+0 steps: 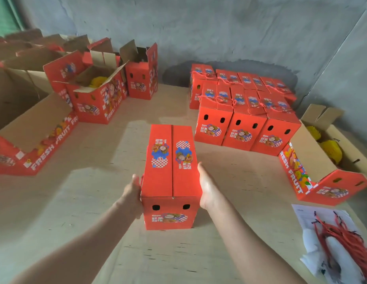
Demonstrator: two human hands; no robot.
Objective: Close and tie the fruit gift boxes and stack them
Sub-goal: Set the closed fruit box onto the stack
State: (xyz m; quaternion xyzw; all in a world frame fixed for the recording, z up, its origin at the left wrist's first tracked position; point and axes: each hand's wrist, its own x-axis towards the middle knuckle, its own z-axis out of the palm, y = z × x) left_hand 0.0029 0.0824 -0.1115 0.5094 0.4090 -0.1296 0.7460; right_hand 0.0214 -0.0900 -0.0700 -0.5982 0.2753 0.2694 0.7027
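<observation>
Head view: I clamp a closed box (170, 160) at centre of the bench (86, 201). My right hand (207, 187) lies flat on its side, fingers straight. My left hand (135, 191) presses opposite, and I cannot tell its fingers' state. No cord crosses the top. Tied boxes (246, 111) stand at 1 o'clock, open boxes (96, 95) at 10, and spare cords (338, 238) at 5.

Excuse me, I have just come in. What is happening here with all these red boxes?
A person holds one closed red fruit gift box between the left hand and the right hand, palms flat against its sides. No cord shows across its top. Behind on the right stand finished boxes tied with red cord; on the left, open boxes wait. A bundle of red cords lies at the lower right.
</observation>
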